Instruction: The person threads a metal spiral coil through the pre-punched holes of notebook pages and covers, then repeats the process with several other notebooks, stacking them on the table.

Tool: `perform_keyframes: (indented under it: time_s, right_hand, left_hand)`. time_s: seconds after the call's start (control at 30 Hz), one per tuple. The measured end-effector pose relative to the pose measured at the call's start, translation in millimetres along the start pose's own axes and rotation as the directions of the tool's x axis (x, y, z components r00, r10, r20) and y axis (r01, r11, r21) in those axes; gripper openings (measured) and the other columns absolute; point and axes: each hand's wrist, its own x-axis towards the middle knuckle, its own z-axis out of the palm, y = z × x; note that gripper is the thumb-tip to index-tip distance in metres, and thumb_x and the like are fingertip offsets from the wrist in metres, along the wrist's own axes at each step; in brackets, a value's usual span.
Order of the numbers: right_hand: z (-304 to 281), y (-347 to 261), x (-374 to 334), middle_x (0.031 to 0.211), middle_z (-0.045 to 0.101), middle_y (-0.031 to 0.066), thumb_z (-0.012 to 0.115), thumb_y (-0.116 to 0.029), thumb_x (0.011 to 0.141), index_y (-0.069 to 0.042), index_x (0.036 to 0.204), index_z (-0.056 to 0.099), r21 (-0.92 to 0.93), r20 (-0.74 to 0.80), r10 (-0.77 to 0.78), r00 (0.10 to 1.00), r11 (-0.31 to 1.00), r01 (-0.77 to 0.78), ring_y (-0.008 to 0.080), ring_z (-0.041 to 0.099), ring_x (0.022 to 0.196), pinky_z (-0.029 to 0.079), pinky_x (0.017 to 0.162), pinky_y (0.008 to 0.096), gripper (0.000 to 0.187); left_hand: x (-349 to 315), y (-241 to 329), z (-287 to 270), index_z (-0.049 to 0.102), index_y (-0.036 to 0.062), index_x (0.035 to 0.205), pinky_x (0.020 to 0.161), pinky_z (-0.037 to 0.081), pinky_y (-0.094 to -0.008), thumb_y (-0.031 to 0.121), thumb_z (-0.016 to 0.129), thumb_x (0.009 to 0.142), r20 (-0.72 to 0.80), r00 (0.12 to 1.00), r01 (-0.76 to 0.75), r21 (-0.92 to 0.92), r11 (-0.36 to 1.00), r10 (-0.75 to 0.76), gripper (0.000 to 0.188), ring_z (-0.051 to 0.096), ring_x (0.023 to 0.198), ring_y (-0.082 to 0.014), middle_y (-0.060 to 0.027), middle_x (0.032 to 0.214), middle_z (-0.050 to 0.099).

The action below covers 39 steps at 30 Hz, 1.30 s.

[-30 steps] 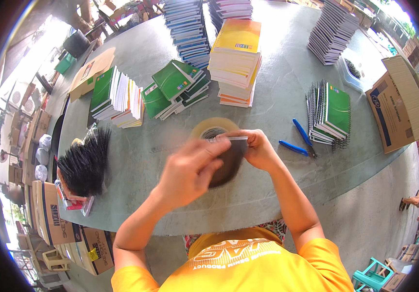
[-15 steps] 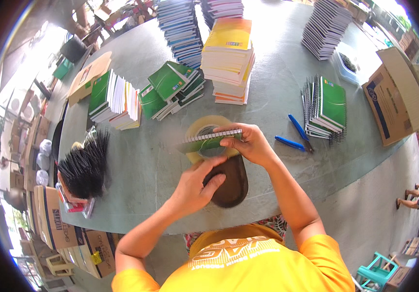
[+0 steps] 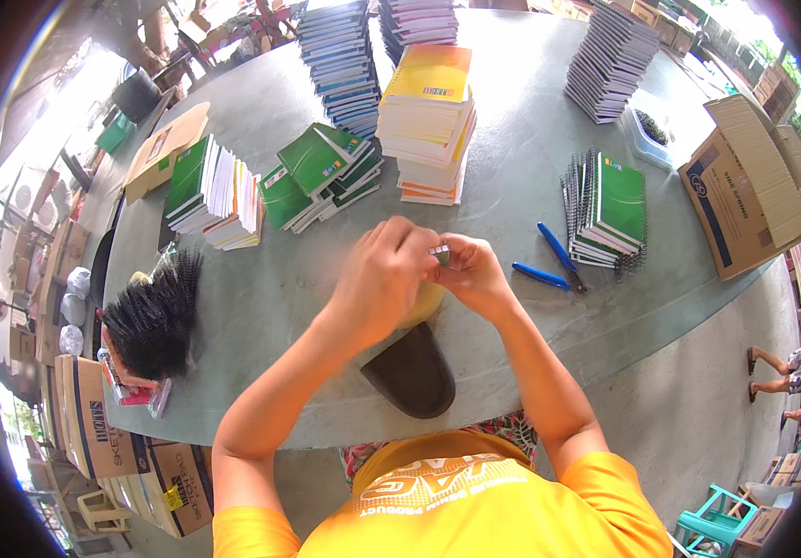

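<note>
My right hand [image 3: 476, 276] is closed around one end of a small green notebook [image 3: 439, 260], whose white spine edge with a row of holes faces up. My left hand [image 3: 383, 279] is bent over the notebook's left part and hides most of it. Its fingers are curled together at the spine edge, slightly blurred, and what they pinch is covered. Below the hands a yellowish round roll [image 3: 425, 305] shows in part on the table. Nearest my body lies a dark brown, round-ended flat piece [image 3: 414, 374], partly beneath the left forearm.
Blue-handled pliers [image 3: 558, 265] lie right of my hands, beside spiral-bound green notebooks [image 3: 619, 205]. Ahead stand a tall yellow-topped notebook stack [image 3: 426, 112] and loose green notebooks [image 3: 312, 167]. Black spiral coils [image 3: 154, 316] sit at left; an open cardboard box [image 3: 730, 205] at right.
My left hand has risen from below the notebook to its spine edge, fingers now curled. The notebook is mostly hidden by it. The brown piece and roll show shifted slightly.
</note>
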Motion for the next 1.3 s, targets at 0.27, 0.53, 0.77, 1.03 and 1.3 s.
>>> perform_keyframes:
  time_s: [0.27, 0.53, 0.77, 1.03, 1.3]
  right_hand:
    - [-7.9, 10.0, -2.7, 0.077, 0.065, -0.0022, 0.065, -0.006, 0.083, 0.000, 0.095, 0.066, -0.246, -0.086, -0.076, 0.993, 0.968, 0.053, 0.0035, 0.053, 0.069, 0.045, 0.061, 0.0226, 0.014]
    - [-5.6, 4.9, -5.2, 0.072, 0.067, 0.0101, 0.067, -0.010, 0.081, -0.002, 0.094, 0.066, -0.478, -0.123, -0.140, 0.983, 0.876, 0.065, 0.0075, 0.056, 0.061, 0.046, 0.058, 0.0269, 0.015]
    - [-5.1, 7.0, -5.0, 0.071, 0.065, 0.0094, 0.064, -0.006, 0.081, -0.001, 0.094, 0.066, -0.426, -0.123, -0.144, 0.982, 0.901, 0.079, 0.0062, 0.055, 0.062, 0.046, 0.058, 0.0256, 0.014]
    - [1.5, -1.6, -8.5, 0.067, 0.063, 0.0078, 0.057, 0.000, 0.080, -0.001, 0.094, 0.064, -0.486, -0.132, -0.186, 0.974, 0.868, 0.100, 0.0050, 0.054, 0.062, 0.046, 0.057, 0.0253, 0.015]
    - [6.0, -3.6, -9.1, 0.075, 0.061, 0.0183, 0.059, 0.000, 0.074, -0.003, 0.087, 0.061, -0.589, -0.068, -0.362, 0.930, 0.767, 0.255, 0.0350, 0.058, 0.063, 0.048, 0.057, 0.0335, 0.014]
  left_hand:
    - [7.9, -9.3, 6.0, 0.061, 0.0016, 0.096, 0.077, 0.047, -0.0388, 0.004, 0.058, 0.079, 0.119, 0.992, -0.040, -0.070, 0.997, 0.048, 0.017, 0.058, 0.086, -0.0308, -0.0124, 0.094, 0.063]
    - [6.2, -5.1, -3.3, 0.061, 0.0016, 0.097, 0.078, 0.046, -0.0390, 0.008, 0.064, 0.076, 0.151, 0.987, -0.041, -0.041, 0.998, 0.047, 0.022, 0.057, 0.086, -0.0312, -0.0130, 0.098, 0.063]
    - [10.2, -4.2, -0.9, 0.060, 0.0014, 0.097, 0.075, 0.047, -0.0372, 0.008, 0.064, 0.077, 0.084, 0.996, 0.012, -0.095, 0.995, -0.004, 0.021, 0.057, 0.087, -0.0312, -0.0149, 0.094, 0.061]
    - [7.0, -1.2, 18.5, 0.060, 0.0029, 0.089, 0.070, 0.047, -0.0404, -0.001, 0.063, 0.072, -0.044, 0.997, -0.072, -0.054, 0.996, 0.070, 0.017, 0.055, 0.079, -0.0318, -0.0124, 0.082, 0.059]
    - [4.5, 4.6, 17.4, 0.059, 0.0042, 0.089, 0.070, 0.044, -0.0396, 0.001, 0.066, 0.070, -0.083, 0.997, 0.011, -0.005, 1.000, -0.012, 0.020, 0.053, 0.081, -0.0319, -0.0110, 0.084, 0.058]
